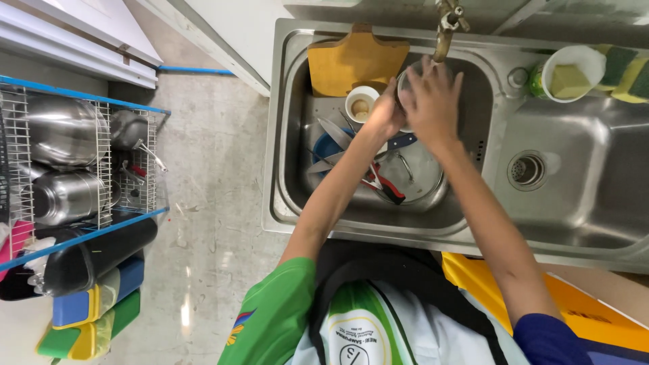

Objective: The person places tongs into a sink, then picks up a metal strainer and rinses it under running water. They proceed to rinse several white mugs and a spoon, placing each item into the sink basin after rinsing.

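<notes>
1. A round glass bowl [405,84], clear and rimmed in grey, is held over the left basin of a steel sink, just below a brass tap; most of it is hidden behind the hands.

2. The left hand [387,111] cups the bowl's left side, fingers curled against its rim.

3. The right hand [433,98] lies spread across the bowl's front, fingers pointing up toward the tap, covering its middle.

4. The bowl is tilted, its opening facing the right hand.
</notes>
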